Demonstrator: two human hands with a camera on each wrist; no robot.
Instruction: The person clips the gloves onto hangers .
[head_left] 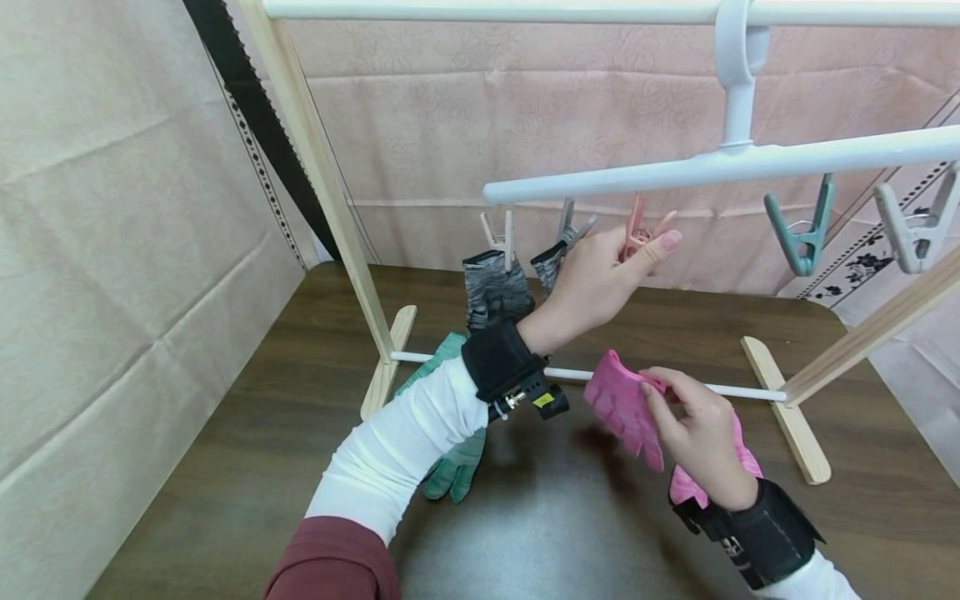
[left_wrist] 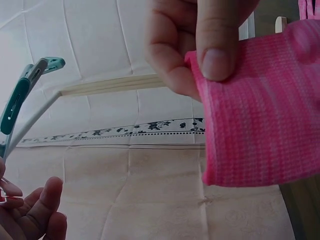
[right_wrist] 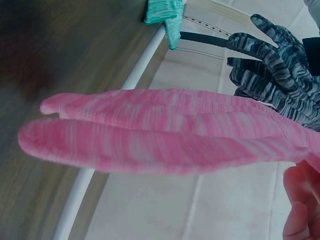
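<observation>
Pink glove (head_left: 626, 408): pinched at its cuff by the right hand (head_left: 701, 437), held above the counter (head_left: 225, 433)
Left hand (head_left: 592, 283): fingers squeezing the pink clip (head_left: 639, 233) on the white hanger bar (head_left: 720, 165)
Grey gloves (head_left: 491, 287): clipped, hanging
Green glove (head_left: 453, 467): flat on the counter, under the left sleeve

Two grey gloves (head_left: 491, 287) hang clipped under a white hanger bar (head_left: 720, 165), and a teal peg (head_left: 804, 233) and a grey peg (head_left: 917, 227) dangle free farther along it. A green glove (head_left: 453, 467) lies on the dark wooden table (head_left: 225, 433) beside the wooden rack (head_left: 318, 167). Pink cloth (head_left: 465, 133) hangs behind.
</observation>
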